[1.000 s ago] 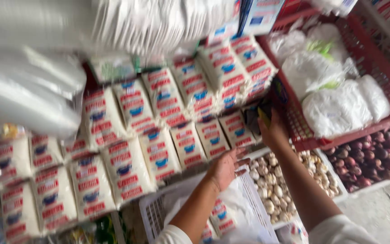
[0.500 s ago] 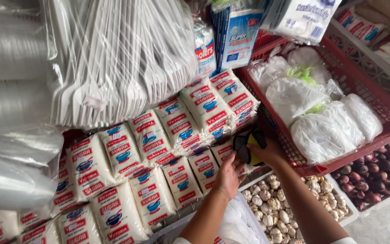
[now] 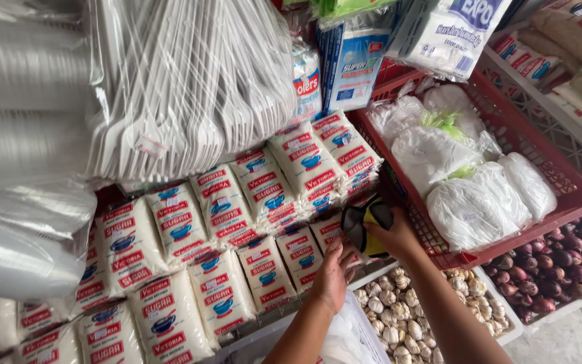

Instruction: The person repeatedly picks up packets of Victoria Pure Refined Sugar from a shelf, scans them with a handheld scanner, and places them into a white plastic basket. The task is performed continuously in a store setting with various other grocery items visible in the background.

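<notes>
Hands work at the near edge of a stacked row of white sugar packets (image 3: 223, 202) with red and blue print. The left hand (image 3: 331, 273) lies flat, fingers spread, on the lowest packets, holding nothing. The right hand (image 3: 395, 236), just to its right and slightly farther, is closed around a dark and yellow cloth (image 3: 366, 219), pressing it against the packets near the corner of a red plastic crate (image 3: 560, 182). The two hands are close together but not touching. The crate, on the right, holds white filled plastic bags (image 3: 466, 182). Below the hands sits a white tray of garlic bulbs (image 3: 389, 317), and to the near right lie red onions (image 3: 560, 263). Bundled white plastic cutlery (image 3: 183, 87) hangs above the packets.
</notes>
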